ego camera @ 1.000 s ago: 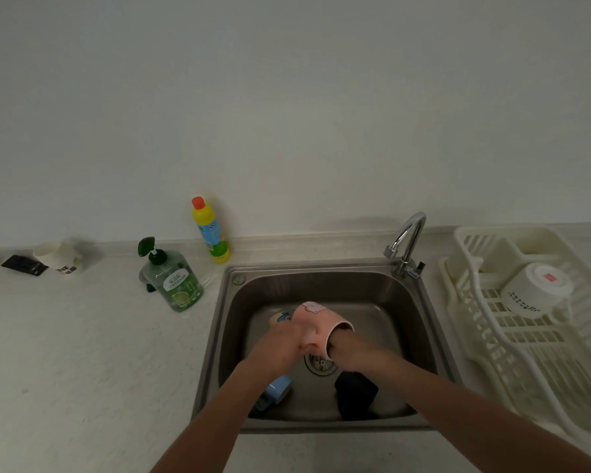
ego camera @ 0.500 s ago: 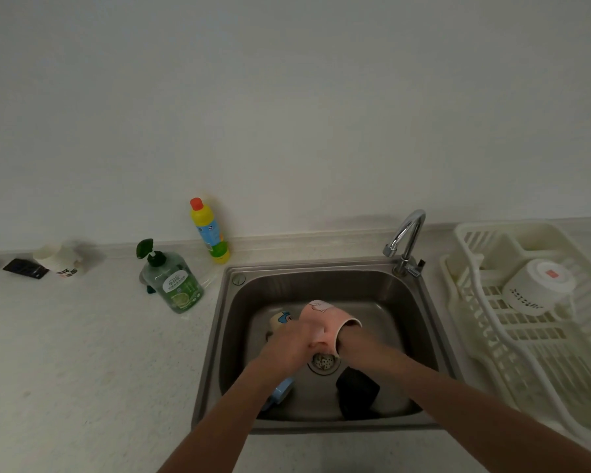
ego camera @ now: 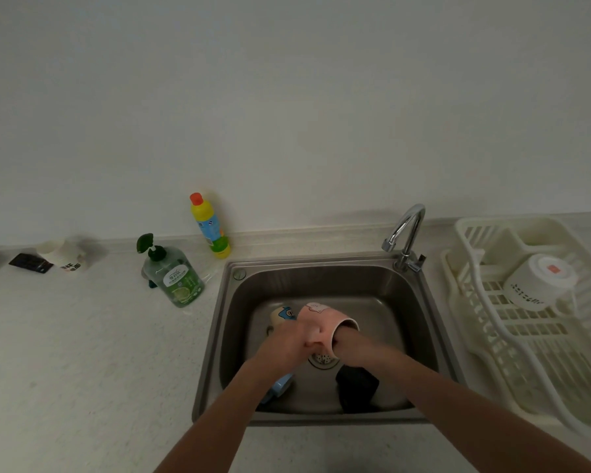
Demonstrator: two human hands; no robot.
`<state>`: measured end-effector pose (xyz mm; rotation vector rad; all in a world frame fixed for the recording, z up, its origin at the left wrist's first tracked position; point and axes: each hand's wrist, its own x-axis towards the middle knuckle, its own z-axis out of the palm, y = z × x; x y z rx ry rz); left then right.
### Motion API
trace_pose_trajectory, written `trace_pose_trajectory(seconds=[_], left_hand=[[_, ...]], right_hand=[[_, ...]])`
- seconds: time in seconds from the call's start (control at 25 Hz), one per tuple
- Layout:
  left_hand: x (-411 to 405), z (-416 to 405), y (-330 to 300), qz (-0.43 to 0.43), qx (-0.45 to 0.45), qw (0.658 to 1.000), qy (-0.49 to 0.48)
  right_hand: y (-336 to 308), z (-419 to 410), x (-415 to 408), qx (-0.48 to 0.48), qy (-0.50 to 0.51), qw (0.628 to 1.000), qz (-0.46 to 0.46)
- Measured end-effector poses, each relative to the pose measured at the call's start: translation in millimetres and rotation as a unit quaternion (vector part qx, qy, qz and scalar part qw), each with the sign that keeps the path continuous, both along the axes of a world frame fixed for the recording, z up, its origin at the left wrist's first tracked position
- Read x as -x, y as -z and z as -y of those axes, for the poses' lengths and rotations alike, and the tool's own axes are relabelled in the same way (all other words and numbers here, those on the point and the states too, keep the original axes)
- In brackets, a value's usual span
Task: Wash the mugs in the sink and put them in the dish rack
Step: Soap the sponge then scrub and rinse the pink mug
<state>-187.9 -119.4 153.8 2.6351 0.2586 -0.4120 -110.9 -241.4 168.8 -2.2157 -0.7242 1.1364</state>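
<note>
Over the steel sink (ego camera: pixel 321 278), the left hand (ego camera: pixel 287 343) clasps the pink ceramic mug (ego camera: pixel 318 319) — right hand (ego camera: pixel 347 343) inside, its grip hidden — scrubbing; rinsing likely follows.

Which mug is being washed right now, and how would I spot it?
Look into the steel sink, above the drain. The pink mug lies tilted there, the left hand gripping its outside, the right hand reaching inside. The other mugs in the sink lie untouched.
</note>
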Motion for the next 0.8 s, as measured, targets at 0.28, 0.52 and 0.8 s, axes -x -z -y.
trace_pose_trajectory(seconds=[0.28, 0.52, 0.8], left_hand=[[8, -7, -1, -0.01, -0.007, 1.0, 0.022], [0, 0, -12, 0.011, -0.012, 1.0, 0.022], [5, -25, -18, -0.012, -0.043, 0.999, -0.025]], right_hand=[[29, 50, 2, 0.098, -0.22, 0.942, 0.235], [2, 0, 0, -0.066, 0.043, 0.997, 0.025], [11, 25, -2, 0.051, -0.22, 0.949, 0.22]])
